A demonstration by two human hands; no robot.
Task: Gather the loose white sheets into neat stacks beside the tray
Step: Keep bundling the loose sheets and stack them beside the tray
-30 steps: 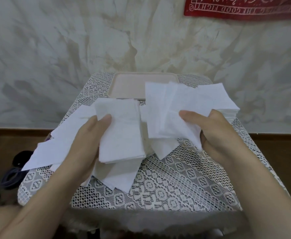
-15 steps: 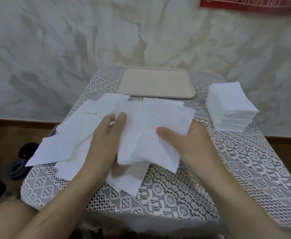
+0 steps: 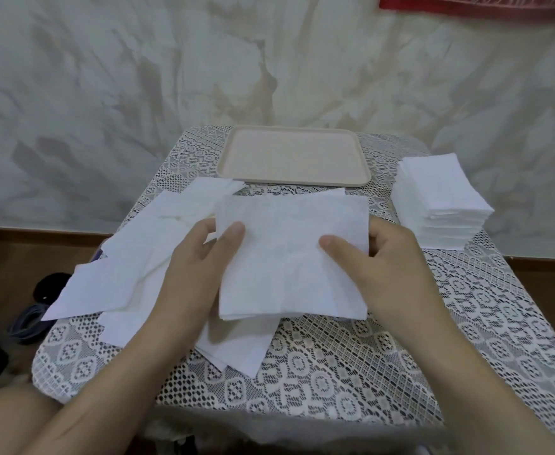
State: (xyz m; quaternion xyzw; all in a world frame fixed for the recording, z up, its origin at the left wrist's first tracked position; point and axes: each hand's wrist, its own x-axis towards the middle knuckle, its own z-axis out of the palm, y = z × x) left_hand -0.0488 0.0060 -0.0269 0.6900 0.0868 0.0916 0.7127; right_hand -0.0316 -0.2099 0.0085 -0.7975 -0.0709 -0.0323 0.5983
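Your left hand (image 3: 190,267) and right hand (image 3: 391,267) are pinching the sheet bundle (image 3: 292,257), and loosening either thumb is maybe letting thin sheets slide crooked.

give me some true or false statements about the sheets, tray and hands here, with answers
1. A neat stack of white sheets sits right of the tray. True.
2. The tray is full of sheets. False: it is bare.
3. The left hand and right hand both grip one bundle of sheets. True.
4. All sheets are already stacked. False: loose sheets lie spread on the lace cloth, left of the bundle.
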